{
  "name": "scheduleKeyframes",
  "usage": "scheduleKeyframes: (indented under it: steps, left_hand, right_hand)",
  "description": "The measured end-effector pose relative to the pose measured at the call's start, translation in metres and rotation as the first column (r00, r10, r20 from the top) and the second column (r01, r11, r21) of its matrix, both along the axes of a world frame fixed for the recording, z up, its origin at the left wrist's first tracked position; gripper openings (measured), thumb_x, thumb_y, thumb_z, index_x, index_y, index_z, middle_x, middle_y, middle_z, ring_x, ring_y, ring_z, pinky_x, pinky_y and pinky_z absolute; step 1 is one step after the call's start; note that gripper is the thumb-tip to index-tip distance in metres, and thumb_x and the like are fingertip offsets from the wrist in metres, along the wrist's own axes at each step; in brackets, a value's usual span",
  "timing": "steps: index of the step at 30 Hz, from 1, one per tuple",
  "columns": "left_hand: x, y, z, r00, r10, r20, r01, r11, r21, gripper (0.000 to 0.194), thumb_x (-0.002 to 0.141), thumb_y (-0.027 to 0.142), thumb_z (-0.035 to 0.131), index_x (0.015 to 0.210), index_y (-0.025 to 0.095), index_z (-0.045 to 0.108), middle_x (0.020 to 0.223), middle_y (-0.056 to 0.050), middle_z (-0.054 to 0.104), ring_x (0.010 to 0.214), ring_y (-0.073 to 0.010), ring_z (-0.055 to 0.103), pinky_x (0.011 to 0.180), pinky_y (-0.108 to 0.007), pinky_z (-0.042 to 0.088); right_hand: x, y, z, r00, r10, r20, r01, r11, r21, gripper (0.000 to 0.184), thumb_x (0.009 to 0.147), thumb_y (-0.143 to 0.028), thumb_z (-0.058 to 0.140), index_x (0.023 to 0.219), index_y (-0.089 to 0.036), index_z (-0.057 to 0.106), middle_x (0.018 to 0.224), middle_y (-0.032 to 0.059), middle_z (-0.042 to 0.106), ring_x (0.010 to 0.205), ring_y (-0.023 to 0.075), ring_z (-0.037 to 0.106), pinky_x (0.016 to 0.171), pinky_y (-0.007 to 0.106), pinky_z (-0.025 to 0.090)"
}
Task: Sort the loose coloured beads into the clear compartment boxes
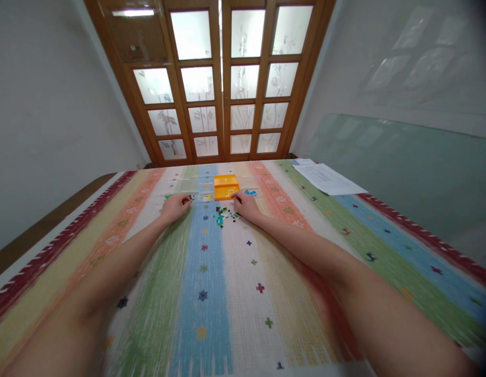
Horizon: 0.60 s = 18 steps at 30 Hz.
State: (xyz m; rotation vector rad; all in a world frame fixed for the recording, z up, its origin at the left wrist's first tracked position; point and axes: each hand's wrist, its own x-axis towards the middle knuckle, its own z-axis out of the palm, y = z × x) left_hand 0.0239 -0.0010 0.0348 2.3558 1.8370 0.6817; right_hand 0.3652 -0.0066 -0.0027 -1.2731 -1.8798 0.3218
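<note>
Both my arms reach far forward over a striped, many-coloured tablecloth (211, 293). My left hand (174, 206) rests on the cloth with its fingers curled, next to clear small trays (190, 197) holding tiny coloured pieces. My right hand (245, 204) lies with fingers bent by an orange tray (225, 186), its fingertips at the tray's near right corner. Between the hands lies a small heap of tiny beads (224, 214), black, green and blue. What the fingers hold, if anything, is too small to see.
A sheet of white paper (325, 178) lies at the table's far right. Wooden doors with frosted glass panes (221, 78) stand behind the table. A glass panel (404, 167) leans against the right wall.
</note>
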Motion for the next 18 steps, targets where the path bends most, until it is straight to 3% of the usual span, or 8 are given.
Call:
scheduleKeyframes:
  steps: [3, 7, 11, 15, 18]
  left_hand:
    - [-0.001, 0.011, 0.003, 0.999, 0.054, -0.003, -0.054, 0.998, 0.022, 0.021, 0.092, 0.037, 0.061, 0.091, 0.024, 0.077, 0.088, -0.007, 0.077, 0.079, -0.0247, 0.067, 0.068, -0.031, 0.041]
    - [0.002, 0.023, 0.000, 0.987, 0.158, -0.002, -0.158, 0.987, 0.028, 0.022, 0.093, 0.040, 0.060, 0.092, 0.024, 0.076, 0.089, -0.008, 0.077, 0.081, -0.0260, 0.067, 0.069, -0.031, 0.040]
    - [0.011, 0.025, -0.007, 0.978, 0.206, -0.011, -0.205, 0.976, 0.072, 0.023, 0.094, 0.042, 0.060, 0.091, 0.024, 0.074, 0.089, -0.009, 0.077, 0.083, -0.0269, 0.068, 0.069, -0.032, 0.041]
    - [0.023, 0.023, -0.011, 0.985, 0.175, 0.003, -0.174, 0.976, 0.128, 0.026, 0.098, 0.043, 0.057, 0.092, 0.023, 0.072, 0.089, -0.009, 0.076, 0.082, -0.0260, 0.067, 0.069, -0.032, 0.040]
    - [0.041, 0.018, -0.009, 0.999, 0.040, 0.007, -0.041, 0.993, 0.113, 0.026, 0.100, 0.041, 0.055, 0.093, 0.023, 0.072, 0.087, -0.007, 0.073, 0.078, -0.0240, 0.065, 0.070, -0.033, 0.041]
  right_hand:
    - [0.008, -0.003, 0.000, 0.995, 0.099, -0.010, -0.100, 0.994, -0.043, 0.023, 0.089, -0.014, 0.056, 0.100, -0.021, 0.076, 0.102, 0.0053, 0.078, 0.094, 0.0213, 0.069, 0.090, 0.034, 0.052]
    - [0.016, -0.008, 0.001, 0.990, 0.065, -0.125, -0.076, 0.994, -0.083, 0.022, 0.090, -0.016, 0.055, 0.096, -0.020, 0.075, 0.097, 0.0042, 0.078, 0.090, 0.0204, 0.069, 0.086, 0.033, 0.052]
    - [0.027, -0.013, 0.002, 0.984, 0.105, -0.144, -0.128, 0.979, -0.157, 0.019, 0.088, -0.017, 0.058, 0.093, -0.021, 0.076, 0.092, 0.0031, 0.077, 0.086, 0.0205, 0.069, 0.082, 0.032, 0.052]
    - [0.032, -0.016, 0.004, 0.983, 0.162, -0.085, -0.174, 0.971, -0.164, 0.020, 0.089, -0.016, 0.058, 0.094, -0.020, 0.077, 0.093, 0.0034, 0.078, 0.088, 0.0207, 0.069, 0.084, 0.032, 0.051]
    - [0.033, -0.017, 0.008, 0.972, 0.235, 0.011, -0.230, 0.959, -0.168, 0.021, 0.089, -0.013, 0.057, 0.094, -0.020, 0.076, 0.091, 0.0030, 0.077, 0.086, 0.0196, 0.068, 0.084, 0.031, 0.050]
